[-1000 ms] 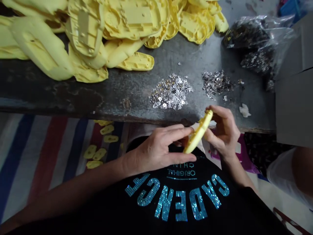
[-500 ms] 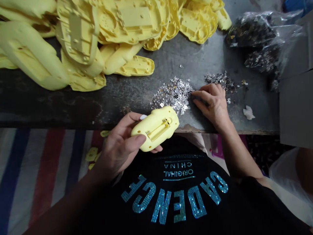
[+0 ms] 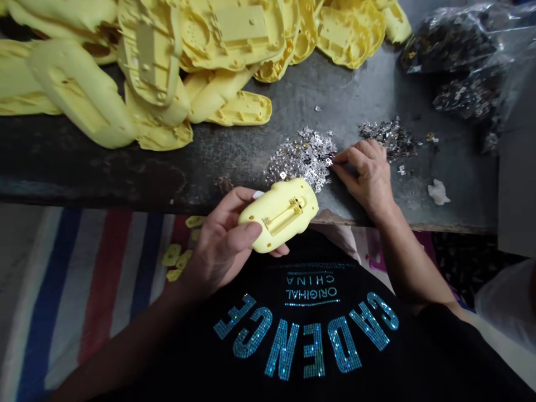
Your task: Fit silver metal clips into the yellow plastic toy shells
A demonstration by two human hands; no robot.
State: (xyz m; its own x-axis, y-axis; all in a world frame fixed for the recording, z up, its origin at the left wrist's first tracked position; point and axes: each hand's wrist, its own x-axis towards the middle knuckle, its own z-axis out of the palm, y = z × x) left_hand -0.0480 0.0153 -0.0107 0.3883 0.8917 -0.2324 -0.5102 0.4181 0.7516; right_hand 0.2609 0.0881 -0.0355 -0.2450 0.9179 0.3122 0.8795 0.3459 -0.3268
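My left hand [image 3: 228,240] is closed around a yellow plastic shell [image 3: 280,216], its thumb on the near end. The shell faces up with a long battery slot, and small metal contacts show at both ends of the slot. My right hand [image 3: 366,176] is at the right edge of a pile of small silver metal contacts [image 3: 304,155]. Its thumb and forefinger pinch a small metal contact [image 3: 329,162], which catches the light at the fingertips. Behind that hand lies a second, darker pile of metal contacts [image 3: 389,137].
Many yellow shells [image 3: 234,33] are heaped at the back left of the dark table [image 3: 201,162]. A clear plastic bag [image 3: 460,56] of metal parts sits at the back right. A white scrap [image 3: 438,192] lies at right. Small yellow pieces [image 3: 171,254] are below the table edge.
The view has shifted slightly, so the scene sits further right. My right thumb and forefinger have closed together on a small contact at the pile's edge. My left hand still holds the shell.
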